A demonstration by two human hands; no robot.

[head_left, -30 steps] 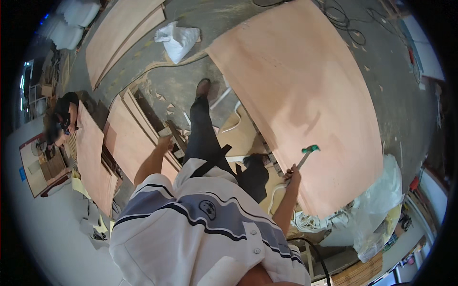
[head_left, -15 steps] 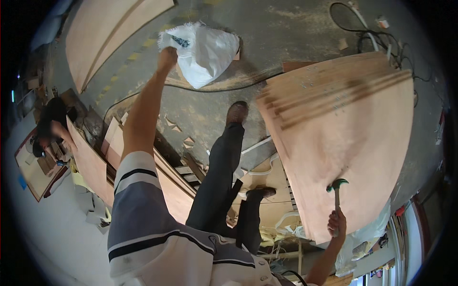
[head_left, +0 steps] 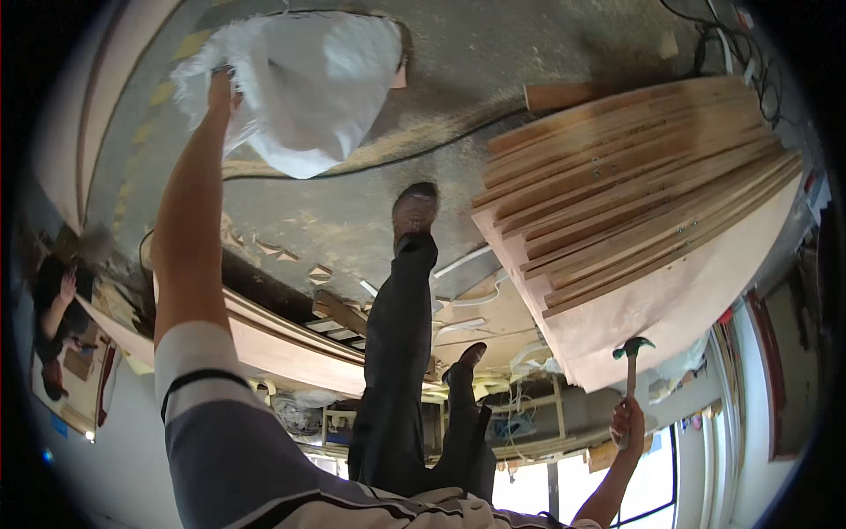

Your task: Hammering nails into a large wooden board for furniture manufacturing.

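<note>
- My L hand (head_left: 220, 88) is stretched far out and down to the white bag (head_left: 304, 84) on the concrete floor (head_left: 352, 220). Fingers sit at the bag's left edge, touching it. Can't tell if they're closed on the plastic yet, they're too small and half buried in the folds.
- The bag lies crumpled on the floor, not lifted as far as I can see. It's next to a dark cable (head_left: 370, 150) that runs across the floor toward the boards.
- My R hand (head_left: 627, 423) is clamped round the handle of a hammer (head_left: 631, 361), head up and held out to my right, just below the low edge of the board stack (head_left: 634, 203).
- The hammer touches nothing (it's simply held out to the side).
- Progress, my read: the reach to the bag is done, contact made. Picking it up, or getting something out of it, isn't done.
- The stack is several thin ply sheets with wood strips on top, tilted in this view. No hammering is going on at it now.
- My 2 legs (head_left: 401, 370) are planted between the stack and a long low board (head_left: 282, 339) to my left.
- Another person (head_left: 53, 309) is at a table far left, well apart from me.
</note>
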